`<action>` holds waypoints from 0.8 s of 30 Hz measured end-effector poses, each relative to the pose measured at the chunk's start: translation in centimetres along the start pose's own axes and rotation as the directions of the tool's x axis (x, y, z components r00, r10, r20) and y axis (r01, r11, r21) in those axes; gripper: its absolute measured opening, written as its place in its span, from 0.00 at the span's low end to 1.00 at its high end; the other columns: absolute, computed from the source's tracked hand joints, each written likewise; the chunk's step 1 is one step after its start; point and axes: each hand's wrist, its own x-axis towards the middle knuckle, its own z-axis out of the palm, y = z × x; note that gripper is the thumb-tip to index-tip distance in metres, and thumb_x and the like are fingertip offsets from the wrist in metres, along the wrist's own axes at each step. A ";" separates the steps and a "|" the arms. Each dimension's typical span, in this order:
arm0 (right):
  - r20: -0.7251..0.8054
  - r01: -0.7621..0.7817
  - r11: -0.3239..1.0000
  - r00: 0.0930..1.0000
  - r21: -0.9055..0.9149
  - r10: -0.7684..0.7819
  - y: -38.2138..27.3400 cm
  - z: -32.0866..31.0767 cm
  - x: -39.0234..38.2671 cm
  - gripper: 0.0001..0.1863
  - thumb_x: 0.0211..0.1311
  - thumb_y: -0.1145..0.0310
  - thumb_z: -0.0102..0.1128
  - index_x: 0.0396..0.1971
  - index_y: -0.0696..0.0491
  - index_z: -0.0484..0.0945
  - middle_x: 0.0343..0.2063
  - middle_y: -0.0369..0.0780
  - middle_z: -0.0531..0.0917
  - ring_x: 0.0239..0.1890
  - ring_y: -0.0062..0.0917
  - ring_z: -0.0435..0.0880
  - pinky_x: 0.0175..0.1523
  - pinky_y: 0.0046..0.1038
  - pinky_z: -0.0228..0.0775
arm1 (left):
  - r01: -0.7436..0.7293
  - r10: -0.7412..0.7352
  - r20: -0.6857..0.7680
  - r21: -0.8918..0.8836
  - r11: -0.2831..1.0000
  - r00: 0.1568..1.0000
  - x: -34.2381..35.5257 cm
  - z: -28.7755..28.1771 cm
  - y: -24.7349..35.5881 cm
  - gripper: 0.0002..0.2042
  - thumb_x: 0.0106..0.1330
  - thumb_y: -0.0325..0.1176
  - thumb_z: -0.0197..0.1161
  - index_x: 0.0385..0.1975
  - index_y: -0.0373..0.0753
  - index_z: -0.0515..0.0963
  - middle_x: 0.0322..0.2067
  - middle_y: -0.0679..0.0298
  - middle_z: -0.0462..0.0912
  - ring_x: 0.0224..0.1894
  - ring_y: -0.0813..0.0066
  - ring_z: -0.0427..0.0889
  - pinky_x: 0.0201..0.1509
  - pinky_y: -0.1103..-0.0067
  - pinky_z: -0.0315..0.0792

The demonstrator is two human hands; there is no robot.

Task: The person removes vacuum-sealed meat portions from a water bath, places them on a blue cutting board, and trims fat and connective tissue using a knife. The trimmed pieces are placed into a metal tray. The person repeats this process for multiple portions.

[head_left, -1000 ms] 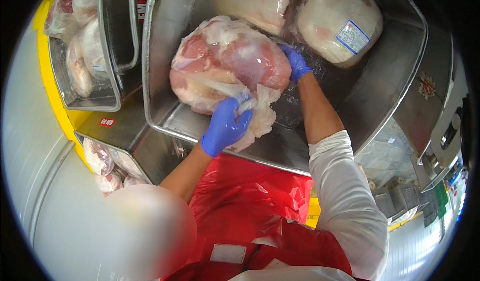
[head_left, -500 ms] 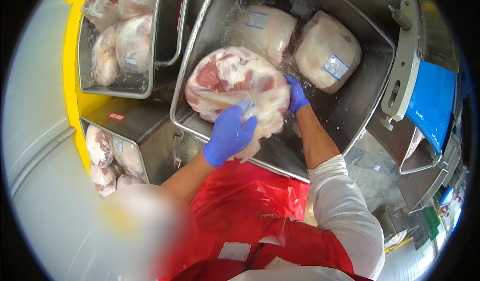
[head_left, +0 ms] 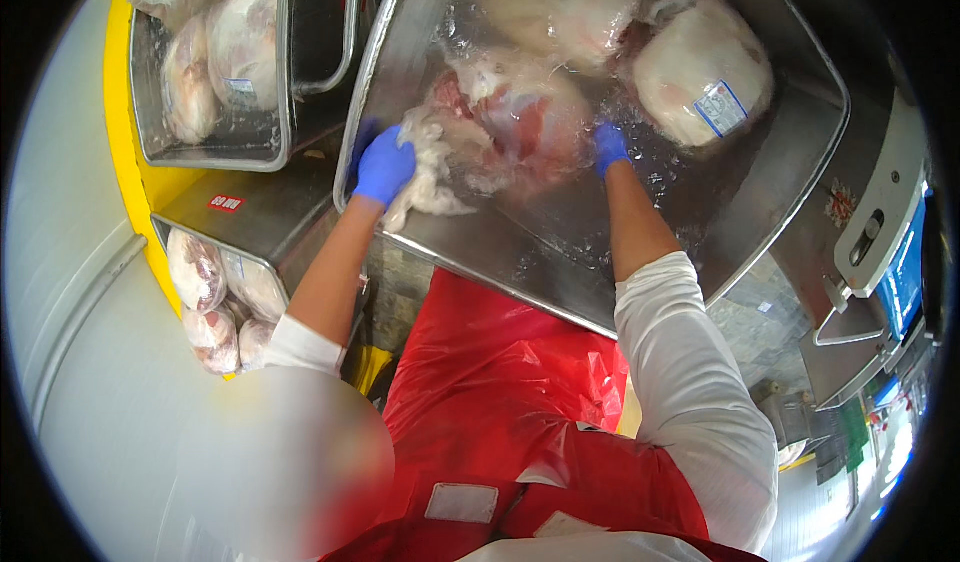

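Note:
A large raw meat cut (head_left: 525, 127), red with white fat, lies partly under water in a metal tub (head_left: 480, 284). At its left end, my left hand (head_left: 385, 167), in a blue glove, is closed on a crumpled whitish flap (head_left: 428, 167); whether this is fat or wrap I cannot tell. My right hand (head_left: 611, 148), also blue-gloved, dips into the water by the meat's right side, its fingertips hidden. Behind lie a pale wrapped piece with a blue-edged label (head_left: 700, 72) and another pale piece (head_left: 565, 7).
To the left stands a metal bin (head_left: 285, 82) of wrapped meat pieces. Below it, a second metal container (head_left: 240, 207) shows several wrapped pieces (head_left: 205, 292) at its open side. A yellow frame (head_left: 118, 112) runs along the left wall. Metal equipment (head_left: 880, 212) stands on the right.
The meat has gone down into the water, with splashes around it. My left hand has moved left with the flap; my right hand has moved slightly right and lower in the tub.

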 end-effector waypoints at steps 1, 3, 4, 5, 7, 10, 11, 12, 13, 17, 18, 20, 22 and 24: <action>0.001 0.093 0.972 0.995 -0.214 -0.095 -0.4 0.4 0.1 0.19 0.73 0.56 0.50 0.48 0.51 0.86 0.47 0.46 0.88 0.47 0.38 0.87 0.50 0.41 0.79 | 0.008 -0.007 -0.013 0.047 0.999 1.000 0.8 0.8 1.0 0.18 0.66 0.37 0.60 0.53 0.35 0.78 0.46 0.40 0.84 0.50 0.41 0.83 0.57 0.54 0.75; 0.205 0.371 0.503 0.912 -0.780 -0.355 -1.4 0.7 0.6 0.18 0.72 0.59 0.50 0.47 0.51 0.86 0.46 0.47 0.88 0.45 0.40 0.88 0.50 0.42 0.79 | -0.016 0.022 -0.039 0.139 0.990 0.999 2.5 2.4 1.7 0.19 0.66 0.36 0.61 0.54 0.36 0.78 0.47 0.40 0.84 0.51 0.42 0.82 0.58 0.55 0.74; 0.310 0.435 0.229 0.848 -0.871 -0.430 -2.0 1.3 0.6 0.17 0.71 0.60 0.50 0.46 0.51 0.87 0.45 0.47 0.88 0.44 0.40 0.88 0.50 0.43 0.79 | -0.045 0.055 -0.051 0.184 0.982 0.997 3.3 3.3 1.6 0.19 0.65 0.36 0.61 0.54 0.36 0.78 0.47 0.40 0.83 0.52 0.42 0.82 0.59 0.55 0.74; 0.354 0.447 0.089 0.802 -0.890 -0.480 -2.3 1.7 1.0 0.17 0.71 0.62 0.50 0.45 0.51 0.87 0.45 0.47 0.88 0.43 0.41 0.88 0.50 0.44 0.80 | -0.076 0.092 -0.061 0.226 0.971 0.994 4.0 4.6 1.4 0.19 0.65 0.36 0.62 0.54 0.37 0.78 0.47 0.40 0.83 0.52 0.42 0.82 0.59 0.56 0.74; 0.294 0.410 0.057 0.737 -0.910 -0.608 -1.5 2.9 1.8 0.16 0.70 0.63 0.51 0.45 0.51 0.87 0.44 0.48 0.88 0.43 0.43 0.88 0.50 0.45 0.79 | -0.102 0.138 -0.188 0.186 0.977 0.972 5.8 6.5 1.9 0.18 0.64 0.36 0.63 0.52 0.37 0.79 0.47 0.41 0.83 0.50 0.40 0.81 0.58 0.56 0.74; 0.031 0.421 0.225 0.521 -0.879 -0.853 -1.2 5.6 0.1 0.15 0.66 0.62 0.55 0.44 0.51 0.86 0.45 0.50 0.87 0.48 0.47 0.85 0.56 0.47 0.75 | -0.099 0.108 -0.208 0.054 0.994 0.972 8.5 7.4 2.6 0.17 0.64 0.36 0.62 0.50 0.37 0.80 0.44 0.41 0.84 0.49 0.40 0.82 0.58 0.56 0.74; -0.005 0.486 0.248 0.447 -0.838 -0.894 -4.5 6.7 -5.4 0.14 0.65 0.62 0.57 0.43 0.51 0.85 0.47 0.49 0.86 0.52 0.48 0.84 0.60 0.47 0.73 | -0.031 0.031 -0.146 0.002 1.000 0.989 9.1 7.5 1.6 0.16 0.64 0.35 0.61 0.50 0.36 0.80 0.43 0.41 0.84 0.49 0.40 0.83 0.57 0.56 0.74; 0.095 0.579 0.176 0.406 -0.796 -0.909 -5.1 7.3 -6.9 0.15 0.65 0.60 0.58 0.45 0.51 0.85 0.51 0.49 0.84 0.56 0.48 0.80 0.63 0.48 0.69 | 0.006 -0.008 -0.070 -0.038 0.999 0.998 10.1 7.2 1.7 0.15 0.65 0.34 0.61 0.49 0.36 0.81 0.43 0.41 0.85 0.48 0.40 0.83 0.57 0.56 0.74; 0.215 0.685 0.086 0.342 -0.723 -0.915 -5.3 8.1 -8.4 0.17 0.64 0.59 0.59 0.47 0.50 0.85 0.54 0.49 0.82 0.60 0.49 0.77 0.67 0.49 0.65 | -0.143 0.145 0.007 0.202 0.969 0.989 11.5 8.4 -1.0 0.15 0.65 0.33 0.59 0.48 0.36 0.81 0.43 0.40 0.85 0.49 0.41 0.83 0.57 0.56 0.74; 0.333 0.806 -0.027 0.213 -0.591 -0.919 -6.2 8.6 -11.3 0.13 0.61 0.64 0.63 0.46 0.46 0.85 0.56 0.44 0.81 0.64 0.45 0.74 0.69 0.49 0.62 | -0.072 0.108 0.136 -0.247 0.966 0.985 12.3 9.7 0.4 0.15 0.69 0.28 0.53 0.50 0.33 0.81 0.48 0.43 0.86 0.51 0.51 0.85 0.59 0.62 0.75; 0.328 0.799 -0.019 0.225 -0.602 -0.917 -5.6 8.3 -10.9 0.16 0.60 0.62 0.65 0.48 0.44 0.85 0.57 0.44 0.81 0.64 0.47 0.74 0.70 0.50 0.61 | 0.053 0.056 0.192 -0.518 0.854 0.980 11.1 9.8 1.6 0.15 0.69 0.28 0.53 0.51 0.33 0.81 0.49 0.45 0.86 0.51 0.53 0.85 0.59 0.64 0.75; 0.319 0.783 -0.010 0.242 -0.622 -0.916 -4.4 7.2 -8.9 0.21 0.57 0.58 0.69 0.53 0.40 0.85 0.57 0.44 0.81 0.64 0.50 0.72 0.71 0.51 0.59 | 0.161 0.059 0.276 -0.708 0.688 0.959 9.5 9.1 4.6 0.15 0.70 0.29 0.54 0.51 0.32 0.81 0.47 0.50 0.86 0.51 0.60 0.83 0.58 0.67 0.75; 0.254 0.822 0.084 0.269 -0.563 -0.929 -3.0 5.9 -7.7 0.21 0.58 0.61 0.68 0.54 0.39 0.85 0.57 0.44 0.82 0.62 0.50 0.75 0.69 0.49 0.63 | 0.125 0.124 0.323 -0.652 0.748 0.938 7.1 7.7 7.4 0.14 0.71 0.31 0.55 0.50 0.31 0.80 0.44 0.58 0.85 0.48 0.70 0.81 0.56 0.70 0.75; 0.192 0.834 0.183 0.323 -0.521 -0.927 -2.6 4.3 -6.7 0.20 0.60 0.64 0.66 0.53 0.40 0.86 0.56 0.45 0.83 0.60 0.49 0.78 0.66 0.47 0.67 | 0.016 0.171 0.272 -0.572 0.820 0.947 4.5 8.4 7.0 0.14 0.71 0.30 0.56 0.52 0.31 0.79 0.45 0.57 0.85 0.50 0.70 0.81 0.58 0.69 0.75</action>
